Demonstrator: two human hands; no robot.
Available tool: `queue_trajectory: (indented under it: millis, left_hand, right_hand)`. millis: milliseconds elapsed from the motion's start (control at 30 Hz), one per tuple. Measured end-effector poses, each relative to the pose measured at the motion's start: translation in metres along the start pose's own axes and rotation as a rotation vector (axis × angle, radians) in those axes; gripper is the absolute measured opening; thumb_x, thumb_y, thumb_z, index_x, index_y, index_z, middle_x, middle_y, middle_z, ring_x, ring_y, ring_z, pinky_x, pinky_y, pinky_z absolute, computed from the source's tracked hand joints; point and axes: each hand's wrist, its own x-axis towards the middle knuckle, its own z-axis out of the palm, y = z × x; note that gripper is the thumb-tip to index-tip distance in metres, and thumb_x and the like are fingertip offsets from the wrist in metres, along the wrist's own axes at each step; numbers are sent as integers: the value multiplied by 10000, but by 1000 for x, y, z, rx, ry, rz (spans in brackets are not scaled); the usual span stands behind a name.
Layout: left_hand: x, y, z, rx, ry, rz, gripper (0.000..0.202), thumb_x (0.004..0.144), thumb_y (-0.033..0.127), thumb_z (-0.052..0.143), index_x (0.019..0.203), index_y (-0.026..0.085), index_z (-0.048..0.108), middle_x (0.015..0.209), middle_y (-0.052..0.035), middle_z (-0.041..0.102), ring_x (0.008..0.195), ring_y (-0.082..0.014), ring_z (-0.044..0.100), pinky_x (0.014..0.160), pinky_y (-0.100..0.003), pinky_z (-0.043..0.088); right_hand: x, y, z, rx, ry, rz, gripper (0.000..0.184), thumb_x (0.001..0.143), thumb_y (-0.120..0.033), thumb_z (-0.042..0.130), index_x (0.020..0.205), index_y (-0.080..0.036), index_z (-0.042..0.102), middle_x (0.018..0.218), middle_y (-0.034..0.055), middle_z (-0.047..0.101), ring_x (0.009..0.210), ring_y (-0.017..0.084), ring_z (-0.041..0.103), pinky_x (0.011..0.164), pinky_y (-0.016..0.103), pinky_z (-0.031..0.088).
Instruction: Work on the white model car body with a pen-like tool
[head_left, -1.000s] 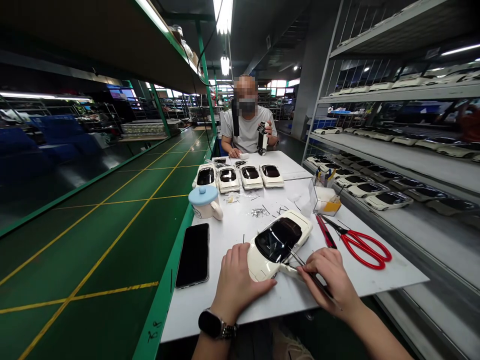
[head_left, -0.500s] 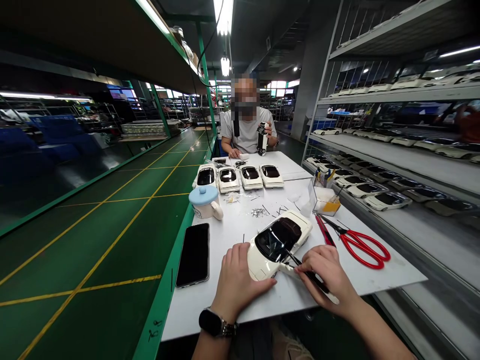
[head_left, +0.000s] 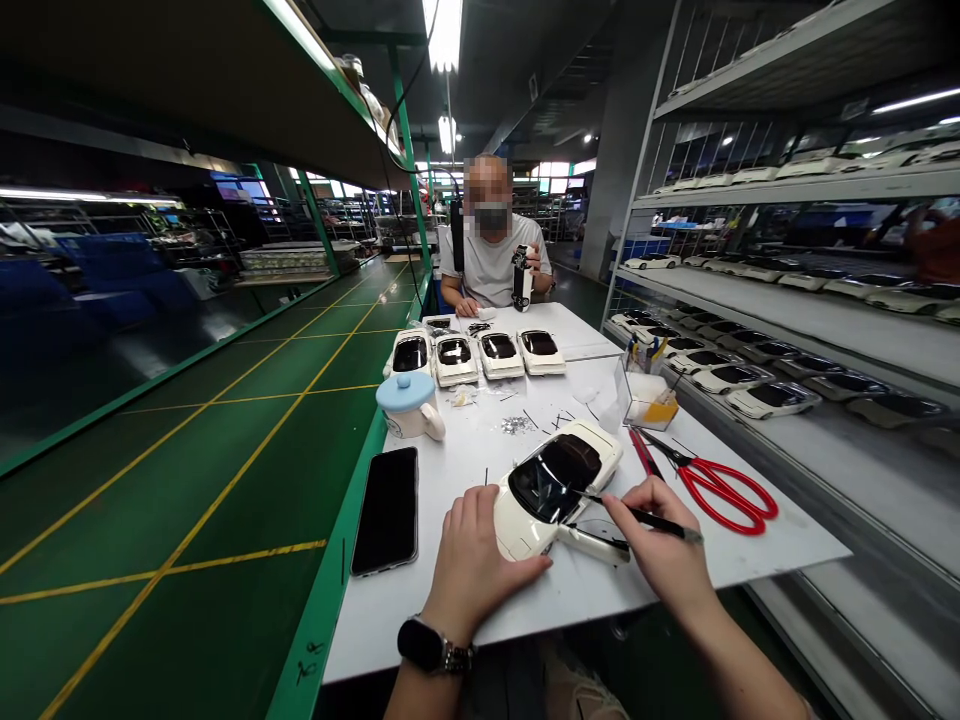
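Note:
A cream-white model car (head_left: 559, 480) with dark windows sits at an angle on the white table. My left hand (head_left: 480, 545), wearing a dark watch, grips its front end between thumb and fingers. In my right hand (head_left: 664, 540) is a pair of dark tweezers (head_left: 649, 517), pinched between thumb and fingers. Their tip reaches the side of the car near the windscreen. The car door (head_left: 596, 543) on that side stands swung outward, just below the tweezers. Whether the tip holds anything is too small to make out.
Red-handled scissors (head_left: 727, 490) and a red-and-black tool (head_left: 645, 452) lie at right, near a clear holder (head_left: 646, 395). A phone (head_left: 386, 510) and blue-lidded mug (head_left: 409, 405) stand at left. Several model cars (head_left: 499, 355) line the back. Opposite, a co-worker (head_left: 495, 260) holds a car; shelves (head_left: 795, 190) flank the right.
My right hand has shifted right and turned, so the tweezers lie flatter and the open door shows more fully. The left hand and the car stay in place.

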Motion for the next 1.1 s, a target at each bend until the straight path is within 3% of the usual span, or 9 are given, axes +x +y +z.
queue_trajectory:
  millis: [867, 1000, 1100]
  left_hand:
    - [-1, 6, -6, -13, -37, -55, 799, 590, 488, 770, 1241, 146, 458, 1192, -121, 528, 1087, -300, 491, 962, -453, 432]
    - [-1, 0, -5, -2, -33, -68, 815, 550, 464, 794, 1236, 135, 501, 1191, -142, 553, 1081, -316, 523, 955, -446, 447]
    - [0, -15, 9, 35, -25, -20, 872, 525, 588, 782, 1226, 129, 539, 1168, -156, 594, 1047, -333, 564, 893, -426, 484]
  right_hand:
    - [-3, 8, 1, 104, -2, 105, 341, 767, -437, 663, 640, -202, 452, 609, -26, 468, 584, 112, 443, 536, 229, 379]
    - [-3, 18, -5, 245, 12, 238, 449, 677, -538, 711, 596, -206, 420, 566, -30, 436, 534, 109, 423, 497, 228, 386]
    - [0, 27, -4, 361, 31, 395, 519, 571, -591, 759, 591, -220, 396, 535, -36, 423, 497, 120, 438, 451, 242, 381]
